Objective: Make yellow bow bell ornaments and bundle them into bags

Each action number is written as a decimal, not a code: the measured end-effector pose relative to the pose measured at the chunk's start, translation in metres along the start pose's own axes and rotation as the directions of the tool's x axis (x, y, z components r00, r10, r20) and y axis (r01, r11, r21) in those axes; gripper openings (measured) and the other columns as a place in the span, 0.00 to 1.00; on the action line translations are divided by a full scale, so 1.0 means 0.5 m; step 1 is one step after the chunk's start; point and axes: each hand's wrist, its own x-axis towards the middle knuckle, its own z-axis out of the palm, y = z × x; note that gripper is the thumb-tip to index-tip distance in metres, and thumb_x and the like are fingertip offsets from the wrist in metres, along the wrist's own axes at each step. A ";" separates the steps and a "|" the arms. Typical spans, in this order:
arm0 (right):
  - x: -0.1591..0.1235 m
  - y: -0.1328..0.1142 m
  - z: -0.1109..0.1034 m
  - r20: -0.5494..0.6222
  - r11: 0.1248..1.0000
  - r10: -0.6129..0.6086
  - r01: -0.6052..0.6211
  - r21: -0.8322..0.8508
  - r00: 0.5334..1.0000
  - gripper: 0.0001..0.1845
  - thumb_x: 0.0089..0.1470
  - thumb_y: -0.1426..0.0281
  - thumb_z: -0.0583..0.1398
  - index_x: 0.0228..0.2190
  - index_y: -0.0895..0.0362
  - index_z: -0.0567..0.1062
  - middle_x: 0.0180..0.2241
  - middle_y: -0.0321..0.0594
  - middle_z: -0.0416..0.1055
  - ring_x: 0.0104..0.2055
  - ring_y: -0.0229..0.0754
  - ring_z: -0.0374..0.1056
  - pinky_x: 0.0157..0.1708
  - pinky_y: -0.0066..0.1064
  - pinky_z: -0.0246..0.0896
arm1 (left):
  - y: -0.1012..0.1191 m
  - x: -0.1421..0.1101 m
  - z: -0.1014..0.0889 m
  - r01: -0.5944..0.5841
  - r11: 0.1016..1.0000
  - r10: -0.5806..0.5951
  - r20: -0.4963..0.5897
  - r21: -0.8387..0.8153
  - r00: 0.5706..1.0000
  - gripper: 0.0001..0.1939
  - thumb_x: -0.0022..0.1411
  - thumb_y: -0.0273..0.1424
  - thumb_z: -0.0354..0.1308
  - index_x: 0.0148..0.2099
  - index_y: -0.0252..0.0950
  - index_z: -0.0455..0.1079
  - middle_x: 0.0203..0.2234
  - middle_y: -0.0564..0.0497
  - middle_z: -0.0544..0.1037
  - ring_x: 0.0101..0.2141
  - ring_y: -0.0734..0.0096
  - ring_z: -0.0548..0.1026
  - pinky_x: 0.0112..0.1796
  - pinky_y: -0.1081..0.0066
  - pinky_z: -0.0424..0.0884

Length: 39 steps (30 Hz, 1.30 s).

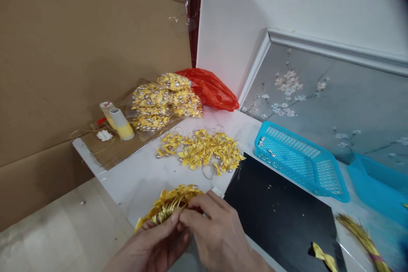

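Note:
My left hand (156,244) is closed around a bundle of yellow ribbon bows (162,197) with gold cord loops gathered together. The thumb presses on the gold cords (168,210). My right hand (219,229) meets it from the right, with thumb and fingers pinched on the cords beside the left thumb. The exact strand in that pinch is partly hidden by the fingers. Beyond the hands lies a loose pile of similar yellow bows (207,148) with silvery beads and thin loops. One separate yellow bow (324,256) rests on a black board (280,212) at the lower right.
Clear bags of beaded bows (151,104) lean by a red plastic bag (213,89) in the corner. Thread spools (123,125) stand on cardboard at left. A blue basket (296,161) and a bunch of gold cords (360,233) lie right.

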 end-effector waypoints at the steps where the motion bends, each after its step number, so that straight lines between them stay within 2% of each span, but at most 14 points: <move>1: 0.000 0.005 -0.006 0.007 0.997 0.007 -0.008 0.080 1.000 0.10 0.57 0.76 0.56 0.31 0.53 0.76 0.33 0.38 0.75 0.32 0.41 0.69 0.31 0.29 0.65 | 0.001 0.001 -0.005 0.009 1.000 -0.010 0.019 0.006 1.000 0.09 0.56 0.21 0.65 0.40 0.35 0.79 0.38 0.45 0.81 0.38 0.64 0.79 0.42 0.64 0.78; 4: 0.006 0.037 -0.028 0.019 0.960 0.162 -0.162 0.229 0.987 0.11 0.61 0.73 0.55 0.34 0.53 0.77 0.36 0.40 0.75 0.36 0.39 0.72 0.35 0.28 0.68 | 0.009 0.005 -0.017 0.030 0.999 -0.031 0.016 0.040 0.999 0.05 0.57 0.23 0.65 0.38 0.33 0.79 0.32 0.48 0.80 0.30 0.72 0.77 0.30 0.74 0.76; 6: 0.012 0.072 -0.035 0.014 0.933 0.334 -0.333 0.136 0.942 0.11 0.61 0.73 0.54 0.34 0.55 0.77 0.35 0.42 0.74 0.36 0.41 0.71 0.35 0.32 0.68 | 0.016 0.007 -0.021 0.027 0.998 -0.026 -0.020 0.065 0.999 0.03 0.57 0.22 0.65 0.36 0.31 0.78 0.27 0.50 0.77 0.25 0.76 0.74 0.21 0.79 0.71; 8: 0.019 0.107 -0.027 0.012 0.905 0.424 -0.424 0.028 0.906 0.09 0.58 0.75 0.56 0.33 0.56 0.76 0.34 0.44 0.72 0.35 0.45 0.70 0.34 0.36 0.66 | 0.021 0.008 -0.021 0.009 0.998 -0.006 -0.040 0.069 0.999 0.03 0.57 0.20 0.64 0.35 0.30 0.78 0.25 0.50 0.76 0.23 0.78 0.72 0.19 0.80 0.70; 12: 0.029 0.147 0.016 0.031 0.879 0.477 -0.477 -0.001 0.878 0.10 0.49 0.83 0.57 0.24 0.57 0.72 0.31 0.45 0.69 0.34 0.49 0.68 0.31 0.35 0.60 | 0.022 0.009 -0.013 -0.022 0.999 0.026 -0.153 0.029 0.988 0.07 0.59 0.16 0.60 0.35 0.28 0.78 0.28 0.46 0.79 0.24 0.75 0.77 0.26 0.77 0.79; 15: 0.028 0.154 0.021 0.041 0.860 0.503 -0.505 0.077 0.863 0.11 0.51 0.81 0.56 0.23 0.55 0.67 0.29 0.42 0.66 0.32 0.46 0.66 0.30 0.34 0.57 | 0.020 0.008 -0.007 -0.055 0.998 0.048 -0.241 -0.023 0.969 0.08 0.60 0.14 0.58 0.35 0.26 0.77 0.31 0.41 0.81 0.27 0.71 0.81 0.29 0.74 0.81; 19: 0.025 0.150 -0.033 0.109 0.804 0.519 -0.528 0.273 0.848 0.09 0.60 0.68 0.54 0.27 0.54 0.65 0.24 0.35 0.62 0.25 0.39 0.59 0.26 0.31 0.55 | 0.025 0.004 0.004 -0.062 0.997 0.048 -0.260 -0.047 0.965 0.08 0.58 0.13 0.59 0.35 0.24 0.78 0.33 0.39 0.82 0.28 0.69 0.82 0.30 0.74 0.82; 23: 0.030 0.117 -0.093 0.178 0.738 0.509 -0.534 0.413 0.842 0.13 0.62 0.60 0.54 0.29 0.54 0.65 0.24 0.32 0.62 0.24 0.36 0.57 0.23 0.28 0.54 | 0.030 0.001 0.022 -0.057 0.998 0.050 -0.239 -0.022 0.970 0.10 0.58 0.11 0.58 0.34 0.26 0.79 0.32 0.40 0.83 0.26 0.70 0.81 0.29 0.74 0.82; 25: 0.033 0.090 -0.102 0.130 0.768 0.480 -0.487 0.417 0.868 0.11 0.62 0.62 0.55 0.29 0.54 0.67 0.25 0.34 0.64 0.26 0.36 0.59 0.25 0.28 0.56 | 0.029 -0.002 0.030 -0.031 1.000 0.030 -0.214 0.003 0.976 0.10 0.58 0.11 0.58 0.34 0.26 0.79 0.31 0.41 0.83 0.25 0.70 0.81 0.29 0.73 0.82; 26: 0.034 0.076 -0.101 0.087 0.816 0.431 -0.429 0.387 0.898 0.09 0.62 0.65 0.55 0.30 0.54 0.68 0.27 0.35 0.66 0.28 0.37 0.61 0.27 0.28 0.57 | 0.027 -0.003 0.032 -0.018 1.000 0.019 -0.193 0.011 0.981 0.10 0.57 0.12 0.59 0.33 0.26 0.79 0.30 0.41 0.83 0.25 0.70 0.80 0.29 0.73 0.81; 29: 0.031 0.041 -0.080 0.010 0.982 0.102 -0.102 0.160 0.995 0.11 0.64 0.74 0.51 0.32 0.54 0.71 0.32 0.39 0.72 0.34 0.39 0.66 0.34 0.31 0.61 | 0.018 -0.005 0.033 0.003 1.000 -0.002 -0.122 0.005 0.993 0.09 0.57 0.13 0.60 0.31 0.27 0.79 0.27 0.43 0.82 0.24 0.72 0.79 0.28 0.75 0.80; 31: 0.025 0.028 -0.060 0.028 0.995 -0.101 0.102 -0.005 0.994 0.14 0.66 0.74 0.49 0.32 0.55 0.72 0.32 0.38 0.74 0.34 0.40 0.66 0.34 0.32 0.60 | 0.011 -0.005 0.030 -0.005 1.000 0.004 -0.074 -0.015 0.997 0.09 0.57 0.14 0.60 0.32 0.28 0.79 0.28 0.44 0.82 0.25 0.73 0.79 0.29 0.75 0.80; 32: 0.022 0.025 -0.051 0.038 0.985 -0.154 0.156 -0.068 0.987 0.15 0.67 0.73 0.49 0.32 0.55 0.72 0.32 0.38 0.74 0.33 0.40 0.66 0.33 0.32 0.59 | 0.009 -0.004 0.027 -0.013 1.000 0.011 -0.059 -0.026 0.998 0.08 0.58 0.14 0.60 0.33 0.28 0.79 0.29 0.44 0.82 0.26 0.73 0.79 0.30 0.74 0.80; 39: 0.007 0.019 -0.034 0.084 0.949 -0.188 0.203 -0.243 0.979 0.16 0.68 0.71 0.48 0.30 0.56 0.71 0.29 0.37 0.72 0.31 0.41 0.64 0.28 0.33 0.55 | -0.001 -0.007 0.017 -0.033 0.999 0.033 0.006 -0.011 0.999 0.06 0.56 0.20 0.66 0.36 0.32 0.80 0.35 0.45 0.83 0.31 0.72 0.79 0.35 0.73 0.79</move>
